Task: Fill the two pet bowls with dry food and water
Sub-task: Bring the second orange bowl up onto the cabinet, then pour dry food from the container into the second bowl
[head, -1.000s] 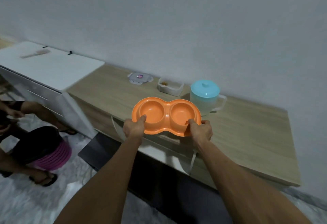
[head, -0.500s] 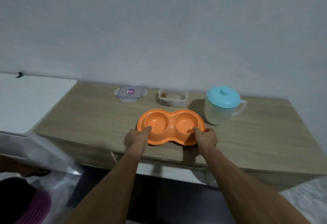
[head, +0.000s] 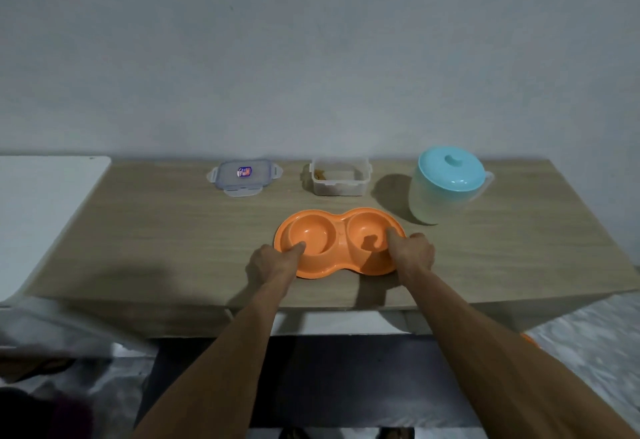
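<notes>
Orange double bowl point(head: 341, 230) sits near the middle of the table point(head: 173, 237), close to its near edge. Its long axis runs left-right, parallel to that edge. Both wells face up and are empty. Left hand point(head: 273, 262) grips the bowl's left end with the thumb over the rim into the left well. Right hand point(head: 414, 255) grips the right end, thumb in the right well.

Along the far side, left to right: a clear lid point(head: 244, 177) lying flat, an open food container point(head: 340, 177) with some brown bits inside, and a pitcher point(head: 446, 196) with a teal top, upright just far-right of the bowl.

The table is light wood grain, against a plain grey wall point(head: 311, 57). A white cabinet top point(head: 45, 203) adjoins it on the left. Dark mat point(head: 346, 379) on the floor below.
</notes>
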`<control>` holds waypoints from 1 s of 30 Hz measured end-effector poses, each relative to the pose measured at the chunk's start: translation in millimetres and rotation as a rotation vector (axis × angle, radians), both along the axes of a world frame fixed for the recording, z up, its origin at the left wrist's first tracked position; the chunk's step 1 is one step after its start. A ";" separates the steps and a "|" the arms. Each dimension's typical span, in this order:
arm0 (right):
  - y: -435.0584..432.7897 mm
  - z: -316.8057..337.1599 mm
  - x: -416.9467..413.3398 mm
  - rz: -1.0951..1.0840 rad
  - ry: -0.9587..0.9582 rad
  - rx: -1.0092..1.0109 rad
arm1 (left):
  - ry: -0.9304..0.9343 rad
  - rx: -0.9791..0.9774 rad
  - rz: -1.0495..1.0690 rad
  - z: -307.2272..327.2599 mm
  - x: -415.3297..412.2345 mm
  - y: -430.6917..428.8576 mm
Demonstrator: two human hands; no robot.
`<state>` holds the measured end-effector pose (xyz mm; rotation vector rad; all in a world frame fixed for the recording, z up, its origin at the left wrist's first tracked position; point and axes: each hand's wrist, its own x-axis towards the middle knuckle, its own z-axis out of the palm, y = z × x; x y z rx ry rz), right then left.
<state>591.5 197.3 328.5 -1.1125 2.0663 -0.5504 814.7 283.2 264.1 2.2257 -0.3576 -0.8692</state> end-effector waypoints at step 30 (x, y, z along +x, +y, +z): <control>-76.2 67.6 60.2 0.284 -0.616 -0.141 | -0.462 -0.065 -0.611 42.1 -23.3 36.9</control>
